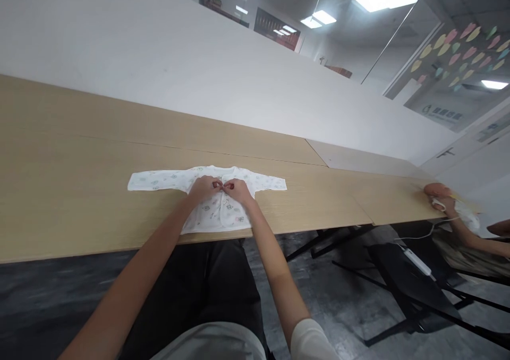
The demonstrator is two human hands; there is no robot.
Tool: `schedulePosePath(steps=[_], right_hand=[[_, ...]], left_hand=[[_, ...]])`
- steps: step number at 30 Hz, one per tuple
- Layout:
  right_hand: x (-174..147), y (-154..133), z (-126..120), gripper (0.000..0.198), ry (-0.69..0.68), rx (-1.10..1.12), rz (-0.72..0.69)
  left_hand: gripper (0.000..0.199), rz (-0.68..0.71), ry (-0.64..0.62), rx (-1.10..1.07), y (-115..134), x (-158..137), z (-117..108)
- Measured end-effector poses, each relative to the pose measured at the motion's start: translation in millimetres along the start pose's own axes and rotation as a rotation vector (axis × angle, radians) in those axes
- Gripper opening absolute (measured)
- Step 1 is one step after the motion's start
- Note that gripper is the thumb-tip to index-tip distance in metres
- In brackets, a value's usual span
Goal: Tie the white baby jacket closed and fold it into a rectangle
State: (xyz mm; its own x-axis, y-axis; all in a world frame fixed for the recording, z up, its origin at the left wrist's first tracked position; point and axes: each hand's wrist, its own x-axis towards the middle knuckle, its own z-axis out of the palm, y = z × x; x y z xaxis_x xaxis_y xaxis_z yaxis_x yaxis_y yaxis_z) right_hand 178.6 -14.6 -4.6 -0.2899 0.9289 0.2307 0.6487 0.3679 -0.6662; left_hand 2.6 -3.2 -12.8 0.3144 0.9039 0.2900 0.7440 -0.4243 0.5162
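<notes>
A small white printed baby shirt [217, 219] lies face up on the wooden table, both sleeves spread out to the sides and its hem near the table's front edge. My left hand [205, 186] and my right hand [238, 191] meet at the upper middle of its front. Each hand is closed in a pinch on the shirt's front opening, fingertips almost touching. Whether a fastener sits between the fingertips is too small to make out. The collar shows just beyond my hands.
The long wooden table [79, 190] runs along a white wall [239, 89] with glass above. At the far right, another person's arm [464, 229] rests near a doll [437, 190]. A black chair [410, 275] holding a white power strip [417, 261] stands below.
</notes>
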Motion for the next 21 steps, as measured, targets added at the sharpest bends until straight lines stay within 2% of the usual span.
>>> schedulePosePath(steps=[6,10,17,21], right_hand=[[-3.3,4.5,-2.4,0.007,-0.013,0.073,0.072],[-2.7,7.5,-0.4,0.007,-0.015,0.113,0.073],[-3.9,6.5,0.0,0.008,0.016,0.123,0.023],[-4.5,4.0,-2.6,0.012,0.023,0.141,0.054]], left_hand=[[0.032,-0.017,-0.043,-0.027,9.2,-9.3,-2.7],[0.034,-0.019,-0.071,-0.079,6.6,-9.0,-1.0],[0.031,0.017,-0.023,-0.14,1.1,-5.6,4.8],[0.026,0.016,0.026,-0.147,3.0,-5.8,5.0]])
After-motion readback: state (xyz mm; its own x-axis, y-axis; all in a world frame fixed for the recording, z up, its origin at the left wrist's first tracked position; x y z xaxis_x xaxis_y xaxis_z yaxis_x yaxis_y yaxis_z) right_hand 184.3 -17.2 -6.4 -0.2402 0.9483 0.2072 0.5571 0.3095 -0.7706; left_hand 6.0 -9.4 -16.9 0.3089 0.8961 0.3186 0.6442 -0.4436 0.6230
